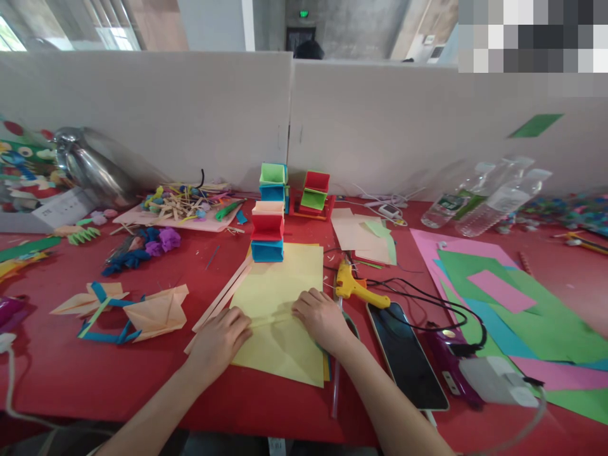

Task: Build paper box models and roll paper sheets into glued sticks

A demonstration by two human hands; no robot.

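Observation:
A stack of yellow paper (285, 272) lies on the red table in front of me. My left hand (221, 339) is at its left side, fingers curled on one end of a narrow folded yellow strip (272, 318). The other end of that strip is under the fingers of my right hand (320, 316), so it spans between both hands. Long pale peach strips (223, 294) lie beside my left hand. Just behind the paper stands a folded paper piece (267, 231) in peach, red and blue. A yellow glue gun (358, 288) rests right of my right hand.
A black phone (408, 358), a purple power strip (451, 367) and cables lie at the right, near coloured sheets (536, 310). Folded peach and blue paper shapes (159, 310) sit left. Bottles (498, 196), a metal jug (95, 168) and a white partition (190, 114) are behind.

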